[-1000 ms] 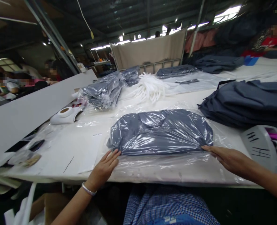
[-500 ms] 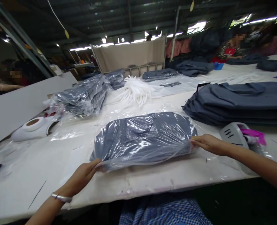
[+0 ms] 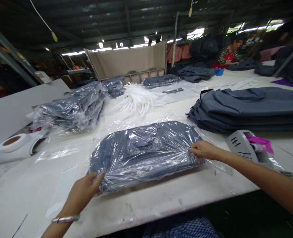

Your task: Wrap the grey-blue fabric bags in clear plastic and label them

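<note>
Now | left hand (image 3: 83, 193), right hand (image 3: 203, 150): fingers clamped on bagged garment (image 3: 144, 148) ends, near table (image 3: 161, 201) front edge | risk: slick plastic could slip either grip, dropping one end

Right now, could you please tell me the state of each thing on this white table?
Grey folded garment in clear plastic bag: bagged, gripped at both ends.
Left hand: closed on its near-left corner.
Right hand: closed on its right edge.
Pile of bagged grey garments: stacked, wrapped.
Pile of bare grey garments: folded, unbagged.
White tape roll: lying flat.
</note>
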